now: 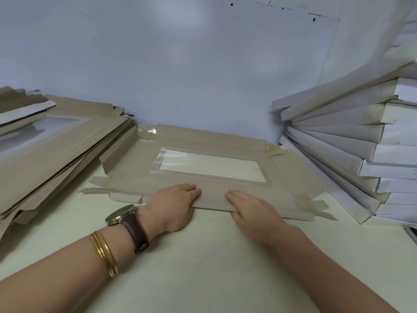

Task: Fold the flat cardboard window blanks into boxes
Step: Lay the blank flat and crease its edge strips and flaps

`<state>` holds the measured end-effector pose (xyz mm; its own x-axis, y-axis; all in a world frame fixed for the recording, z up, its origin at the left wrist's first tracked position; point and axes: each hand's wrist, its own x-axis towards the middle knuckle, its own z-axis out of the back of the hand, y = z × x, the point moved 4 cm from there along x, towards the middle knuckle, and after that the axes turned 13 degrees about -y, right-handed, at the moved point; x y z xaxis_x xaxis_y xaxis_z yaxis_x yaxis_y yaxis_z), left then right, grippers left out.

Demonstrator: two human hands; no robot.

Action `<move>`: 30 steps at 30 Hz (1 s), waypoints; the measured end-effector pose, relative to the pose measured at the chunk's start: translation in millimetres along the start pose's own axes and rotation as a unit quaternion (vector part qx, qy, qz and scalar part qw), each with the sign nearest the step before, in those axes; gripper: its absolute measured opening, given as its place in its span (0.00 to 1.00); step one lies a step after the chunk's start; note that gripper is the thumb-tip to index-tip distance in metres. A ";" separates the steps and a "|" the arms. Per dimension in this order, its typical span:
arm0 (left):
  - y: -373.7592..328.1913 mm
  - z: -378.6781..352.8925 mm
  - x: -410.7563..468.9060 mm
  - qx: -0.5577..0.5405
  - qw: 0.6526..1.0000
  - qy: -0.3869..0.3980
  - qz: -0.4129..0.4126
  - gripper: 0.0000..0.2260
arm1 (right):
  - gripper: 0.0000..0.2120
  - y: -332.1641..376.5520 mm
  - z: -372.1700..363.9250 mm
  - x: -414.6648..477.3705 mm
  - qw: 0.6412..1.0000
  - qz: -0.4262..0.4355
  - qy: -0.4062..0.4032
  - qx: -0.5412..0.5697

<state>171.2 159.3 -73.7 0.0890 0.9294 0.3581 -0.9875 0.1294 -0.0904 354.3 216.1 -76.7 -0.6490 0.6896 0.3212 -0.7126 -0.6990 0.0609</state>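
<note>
One flat brown cardboard window blank (135, 168) lies on the pale table in the middle, its clear plastic window (212, 164) facing up. The near long flap of the blank is folded over toward the window. My left hand (174, 206) lies on that flap's left part with straight fingers pressing it down. My right hand (250, 208) presses the flap's right part, fingers straight on top and thumb under the near edge.
A tall stack of flat brown blanks (52, 141) sits at the left. A leaning stack of folded white boxes (352, 154) fills the right side. A white wall (180, 64) stands right behind the blank. Bare table (203, 263) lies in front, between my forearms.
</note>
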 end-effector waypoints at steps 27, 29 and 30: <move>75.4 59.9 24.4 0.070 0.987 0.055 0.132 0.17 | 0.16 -92.7 60.5 23.9 0.993 -0.109 0.034 0.008; 76.1 59.4 28.5 0.063 0.986 0.060 0.140 0.14 | 0.16 -94.1 60.7 29.0 0.992 -0.117 0.047 0.006; 77.2 59.0 29.8 0.059 0.986 0.062 0.142 0.13 | 0.15 -94.7 60.2 30.6 0.992 -0.118 0.052 0.007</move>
<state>90.0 176.6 -15.2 -0.1855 0.9584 0.2170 -0.9825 -0.1767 -0.0596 417.9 292.0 -15.7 -0.4885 0.8498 0.1980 -0.8447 -0.5174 0.1368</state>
